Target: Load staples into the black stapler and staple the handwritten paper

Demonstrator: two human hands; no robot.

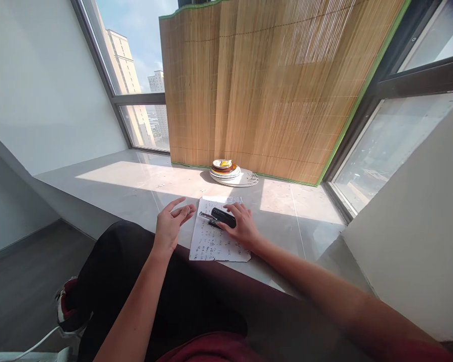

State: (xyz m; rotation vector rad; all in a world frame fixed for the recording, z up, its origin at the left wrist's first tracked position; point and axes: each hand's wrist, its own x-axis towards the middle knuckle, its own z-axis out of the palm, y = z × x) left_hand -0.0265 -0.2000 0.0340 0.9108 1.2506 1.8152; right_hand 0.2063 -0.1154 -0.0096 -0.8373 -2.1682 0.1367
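A sheet of paper with handwriting [204,246] lies on the grey sill near its front edge. On the sheet rest a black object [222,216], rounded and oblong, and a pen [208,216] beside it. My right hand [243,223] reaches over the black object from the right, thumb and fingers curved around its right end. My left hand [170,223] is raised just left of the sheet, its thumb and fingertips pinched together on something small and pale that I cannot make out.
Behind the paper stands a stack of plates [225,173] with a small yellow item on top, overlapping an oval plate [249,178]. A bamboo blind [256,90] hangs behind them. Windows flank it, and a white wall [419,226] rises at the right.
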